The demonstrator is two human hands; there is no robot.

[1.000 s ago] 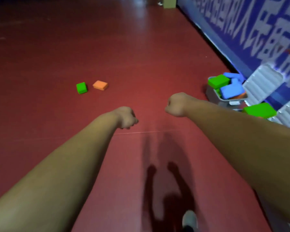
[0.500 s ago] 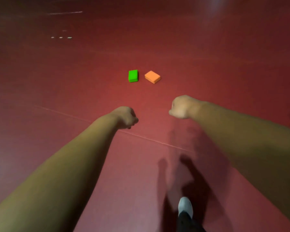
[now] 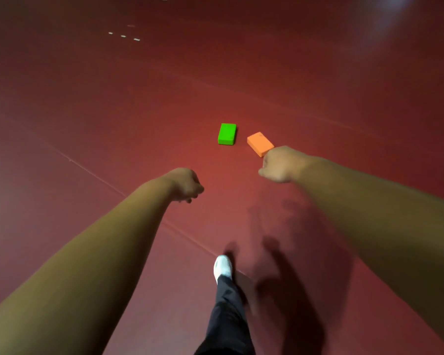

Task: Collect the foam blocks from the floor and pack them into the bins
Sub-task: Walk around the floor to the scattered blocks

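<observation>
Red floor [image 3: 87,129]: green foam block [image 3: 227,134]; orange foam block [image 3: 259,143] to its right, near corner hidden behind your right hand [image 3: 280,163]. Right hand and left hand [image 3: 186,184]: curled fists, empty.

Right hand [image 3: 282,163]: outline smeared by motion, fingers tucked under its back and out of sight. It covers the near corner of the orange block [image 3: 259,142]; touching or apart, cannot tell. Left hand [image 3: 183,184]: curled, palm side hidden. Both forearms run off the lower and side edges. Trouser leg [image 3: 227,316] below the hands is cut at the bottom edge. White marks [image 3: 123,36] far beyond the left hand are too small to identify.
</observation>
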